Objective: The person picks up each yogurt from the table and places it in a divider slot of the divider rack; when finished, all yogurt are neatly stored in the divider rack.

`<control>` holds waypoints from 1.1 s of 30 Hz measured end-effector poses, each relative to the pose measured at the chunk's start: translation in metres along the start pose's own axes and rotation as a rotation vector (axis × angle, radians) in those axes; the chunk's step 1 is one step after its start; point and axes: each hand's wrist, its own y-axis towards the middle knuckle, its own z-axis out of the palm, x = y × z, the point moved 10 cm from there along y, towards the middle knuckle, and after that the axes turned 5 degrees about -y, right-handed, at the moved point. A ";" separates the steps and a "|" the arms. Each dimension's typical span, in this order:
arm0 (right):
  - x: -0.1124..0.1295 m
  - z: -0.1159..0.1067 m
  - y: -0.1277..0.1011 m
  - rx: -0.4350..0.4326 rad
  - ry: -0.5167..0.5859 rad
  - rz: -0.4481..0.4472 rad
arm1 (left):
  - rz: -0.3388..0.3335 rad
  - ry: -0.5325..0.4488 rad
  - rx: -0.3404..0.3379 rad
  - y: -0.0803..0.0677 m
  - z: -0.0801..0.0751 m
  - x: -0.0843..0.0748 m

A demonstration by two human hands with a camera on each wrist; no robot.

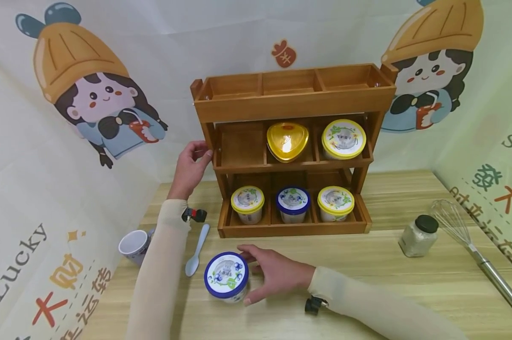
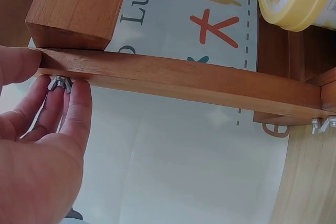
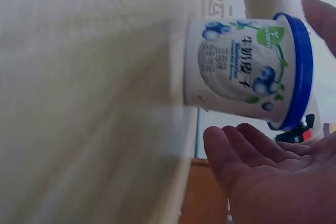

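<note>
Your right hand [image 1: 277,274] cups the blue-lidded cup [image 1: 226,276] loosely, fingers spread and not clenched. The cup stands upright on the table [image 1: 366,264], lid up, before the wooden rack [image 1: 292,101]. Your left hand [image 1: 191,167] grips the rack's side post.

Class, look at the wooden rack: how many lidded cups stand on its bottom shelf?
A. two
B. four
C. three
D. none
C: the bottom shelf of the wooden rack holds three cups in a row, a yellow-lidded cup, a blue-lidded cup and another yellow-lidded cup.
</note>
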 end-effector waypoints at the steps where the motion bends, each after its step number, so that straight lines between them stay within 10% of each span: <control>1: -0.002 0.003 0.002 0.006 0.005 0.011 | 0.000 -0.003 0.001 0.000 0.000 0.000; 18: -0.004 0.017 0.020 0.052 0.213 -0.015 | 0.007 -0.015 -0.003 -0.001 0.001 -0.001; 33: -0.001 0.014 0.022 0.040 0.157 -0.016 | -0.004 -0.027 -0.011 -0.002 0.000 -0.001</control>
